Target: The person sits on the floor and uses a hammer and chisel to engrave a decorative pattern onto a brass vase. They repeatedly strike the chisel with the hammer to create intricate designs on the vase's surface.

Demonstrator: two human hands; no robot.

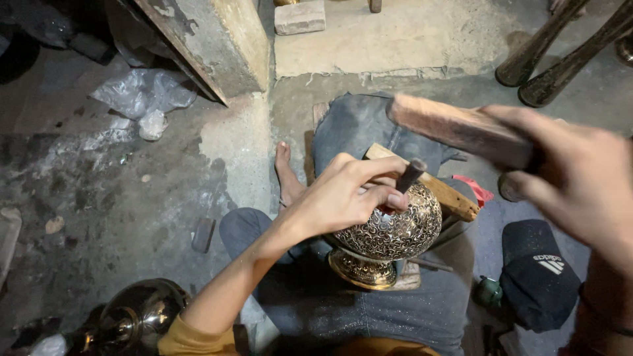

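Down on the lap, the engraved, rounded brass vase (389, 240) lies tilted, its long axis running from its flared foot at lower left up to the right, resting against a pale wooden block (448, 194). Its upper end is hidden behind the left hand (343, 194), whose fingers pinch a short dark metal chisel (410, 175) set against the vase's surface. Raised and blurred, the right hand (580, 181) is clenched around a flat brown wooden mallet (458, 128).

Probably a metalworking workshop: rough concrete floor (165, 191), engraved brass vase (392, 234).
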